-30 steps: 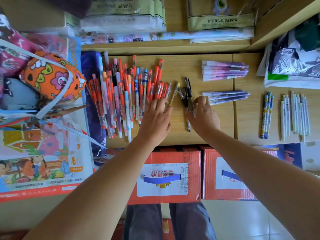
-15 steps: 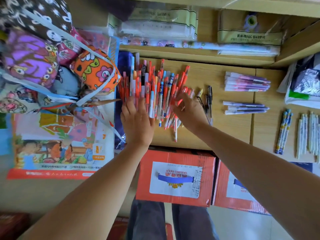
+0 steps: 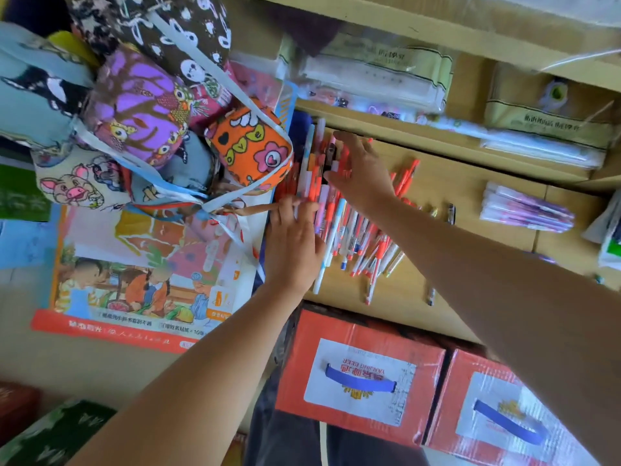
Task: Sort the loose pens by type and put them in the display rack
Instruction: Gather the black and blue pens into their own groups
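Orange-and-white pens (image 3: 364,237) beside an orange flowered pouch (image 3: 250,142) (purple owl pouch (image 3: 141,105) behind).

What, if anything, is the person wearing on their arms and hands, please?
Nothing shows: the left hand and right hand wear no gloves, rings or watch, and the left forearm and right forearm are sleeveless as far as the frame reaches.

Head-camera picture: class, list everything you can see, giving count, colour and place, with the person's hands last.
loose pens: many, mostly orange-red and white, heaped on the wooden shelf
purple pens: one stack, right side of the shelf
fabric pouches: several, patterned, upper left
picture pack: one, multicoloured, left
cartons: two, red with white labels, below the shelf
left hand: one, resting on the heap's left edge
right hand: one, spread over the heap's far end
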`<action>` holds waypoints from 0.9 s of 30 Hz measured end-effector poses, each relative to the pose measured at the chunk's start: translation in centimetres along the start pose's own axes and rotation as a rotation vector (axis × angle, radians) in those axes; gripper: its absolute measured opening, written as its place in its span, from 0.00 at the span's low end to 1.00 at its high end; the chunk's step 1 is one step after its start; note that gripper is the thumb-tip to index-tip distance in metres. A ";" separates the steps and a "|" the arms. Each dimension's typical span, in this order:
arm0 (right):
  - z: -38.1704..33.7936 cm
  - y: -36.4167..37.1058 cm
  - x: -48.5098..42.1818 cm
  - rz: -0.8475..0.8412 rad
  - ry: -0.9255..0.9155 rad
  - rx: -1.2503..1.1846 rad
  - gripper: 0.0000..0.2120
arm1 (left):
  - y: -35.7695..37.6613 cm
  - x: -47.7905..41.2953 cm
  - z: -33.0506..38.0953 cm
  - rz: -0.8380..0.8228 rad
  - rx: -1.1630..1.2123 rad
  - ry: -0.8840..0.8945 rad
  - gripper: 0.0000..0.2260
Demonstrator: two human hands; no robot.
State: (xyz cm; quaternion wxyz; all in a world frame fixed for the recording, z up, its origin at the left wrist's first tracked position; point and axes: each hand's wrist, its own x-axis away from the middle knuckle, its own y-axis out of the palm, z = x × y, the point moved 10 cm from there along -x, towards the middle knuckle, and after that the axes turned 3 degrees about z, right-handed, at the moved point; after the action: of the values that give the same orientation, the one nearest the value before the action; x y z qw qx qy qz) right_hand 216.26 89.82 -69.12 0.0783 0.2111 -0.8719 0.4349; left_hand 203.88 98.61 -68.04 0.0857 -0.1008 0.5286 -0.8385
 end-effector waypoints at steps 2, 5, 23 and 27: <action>0.3 1.4 -1.5 -0.117 0.068 0.113 0.36 | 0.0 0.1 -0.1 0.002 0.015 -0.025 0.20; 1.1 1.8 -2.5 -0.185 0.097 0.152 0.36 | -0.1 0.1 -0.1 -0.003 0.036 -0.045 0.21; -0.7 2.2 -3.2 -0.177 0.028 0.147 0.24 | 0.1 0.0 -0.3 -0.017 0.013 -0.073 0.25; -0.7 1.8 -3.2 -0.221 0.030 0.146 0.25 | 0.3 0.1 -0.3 -0.027 -0.012 -0.084 0.29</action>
State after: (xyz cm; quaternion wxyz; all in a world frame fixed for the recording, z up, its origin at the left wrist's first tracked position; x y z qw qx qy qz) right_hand 218.35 92.24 -71.03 0.1230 0.3047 -0.8081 0.4889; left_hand 203.71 98.73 -68.44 0.0959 -0.1434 0.5280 -0.8315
